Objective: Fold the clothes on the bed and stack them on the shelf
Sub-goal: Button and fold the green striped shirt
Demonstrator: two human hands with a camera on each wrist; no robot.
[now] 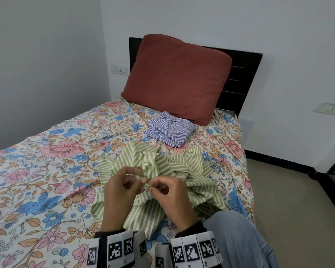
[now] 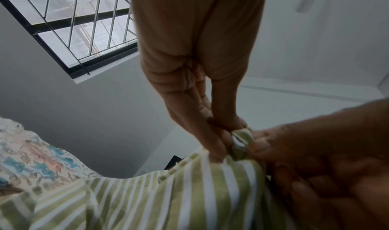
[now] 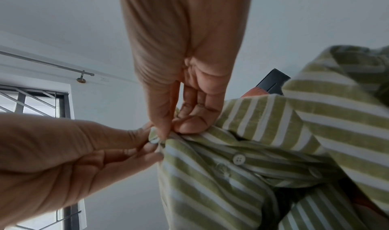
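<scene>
While we sit at the bed's edge: both hands meet at one spot on the green striped shirt (image 1: pixel 162 171), which lies crumpled on the floral bedsheet (image 1: pixel 46 161).
Left hand (image 1: pixel 122 186): we pinch a small fold of the shirt's edge between thumb and fingertips.
Right hand (image 1: pixel 174 198): thumb and forefinger nip the same edge, touching the left fingers.
Folded shirt: a blue striped shirt (image 1: pixel 169 129) lies folded near the rust pillow (image 1: pixel 178 78), apart from the green one.
Only the right wrist view shows: a white button (image 3: pixel 239 159) on the placket just beside our pinch, and a curtain rod (image 3: pixel 48 64).
Only the left wrist view shows: a barred window (image 2: pixel 80 22).
Hard to tell: whether a button sits inside the pinch; the shelf is out of sight.
</scene>
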